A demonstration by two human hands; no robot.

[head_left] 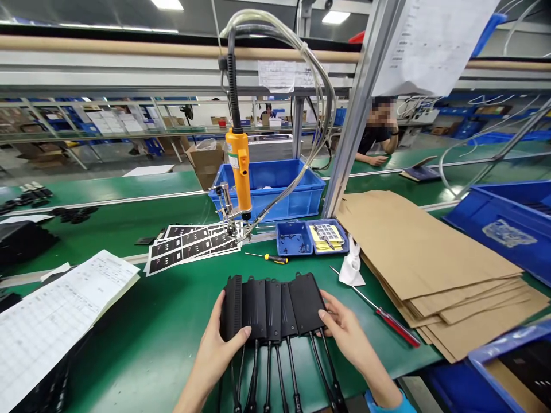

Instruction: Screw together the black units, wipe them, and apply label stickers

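Observation:
A row of several flat black device boxes [272, 310] with black cables [268, 373] running out of their near ends is between my hands, over the green bench. My left hand [221, 335] grips the leftmost box, which is turned with its ribbed side showing; the thumb lies across its near end. At the other end, my right hand [340, 321] clasps the rightmost box [306, 303], thumb on its lower corner and fingers behind its edge. The boxes lean against one another. Beyond them lies a yellow-and-black screwdriver [275, 259].
A yellow electric screwdriver [239, 172] hangs above black label sheets [189, 248]. Behind stand a small blue screw tray [294, 238] and a blue bin [275, 192]. To the right are a red-handled screwdriver [398, 328] and cardboard sheets [422, 246]; papers [64, 310] lie left. A person [376, 135] sits opposite.

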